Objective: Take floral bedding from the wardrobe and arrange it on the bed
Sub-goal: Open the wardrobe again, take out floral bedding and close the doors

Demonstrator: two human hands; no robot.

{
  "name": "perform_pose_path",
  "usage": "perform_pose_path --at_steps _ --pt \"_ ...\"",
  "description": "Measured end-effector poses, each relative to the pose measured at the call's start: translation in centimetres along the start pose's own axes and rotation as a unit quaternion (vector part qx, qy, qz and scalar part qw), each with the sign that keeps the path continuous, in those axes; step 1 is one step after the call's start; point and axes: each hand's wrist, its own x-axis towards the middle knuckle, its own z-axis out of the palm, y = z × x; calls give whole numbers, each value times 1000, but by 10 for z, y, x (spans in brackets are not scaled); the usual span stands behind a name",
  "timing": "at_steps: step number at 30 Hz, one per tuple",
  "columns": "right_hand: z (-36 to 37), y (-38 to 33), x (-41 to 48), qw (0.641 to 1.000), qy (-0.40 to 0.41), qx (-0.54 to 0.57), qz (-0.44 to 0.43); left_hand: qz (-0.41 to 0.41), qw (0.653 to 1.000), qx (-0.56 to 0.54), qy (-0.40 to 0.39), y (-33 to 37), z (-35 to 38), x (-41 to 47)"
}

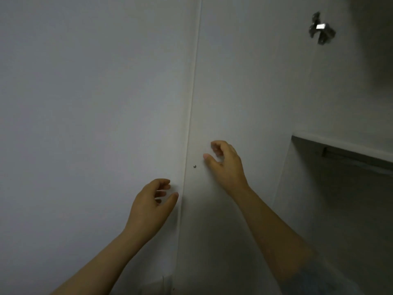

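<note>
**Q:** Where are your hands?

**A:** Both are raised in front of a plain white wardrobe panel (244,92). My left hand (153,201) is lower, just left of an upright seam (192,103). My right hand (225,165) is higher, just right of that seam. The fingers of both are loosely curled and hold nothing. I cannot tell whether any fingertip touches the panel.

**Q:** And the floral bedding?

**A:** It is not in view. The open compartment (350,209) lies to the right, beyond my right hand. I see a white shelf (340,139) running off to the right, a dark bar (350,156) just under it, and shadow below. No fabric shows. My right hand is the nearer one, so I judge the reach goes rightward and deeper in.

**Q:** Is there anything else, or any writing?

**A:** A small metal stud (194,166) sits on the panel between my hands, near my right thumb. A blurred metal hinge (321,28) is high up on the right. I can read no brand, label or lettering anywhere.
</note>
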Motion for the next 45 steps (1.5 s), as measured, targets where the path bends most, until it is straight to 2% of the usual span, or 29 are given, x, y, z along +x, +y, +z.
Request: perform_pose_path --at_steps 6,16,23,35,39,45 --pt "-56 37 -46 999 36 -25 23 27 998 -23 -48 26 46 -9" --pt "-200 132 -154 976 97 -109 159 46 983 -40 -175 71 189 -54" --pt "-263 188 -241 947 108 -144 267 20 961 -45 -273 70 280 -106" --pt "-292 273 -327 852 108 -204 470 -21 908 -59 -415 13 415 -115" --pt "-278 298 -348 822 108 -224 513 -7 868 -61 -493 -19 457 -107" --pt "-260 323 -393 775 119 -215 583 0 824 -26 -566 -57 504 -119"
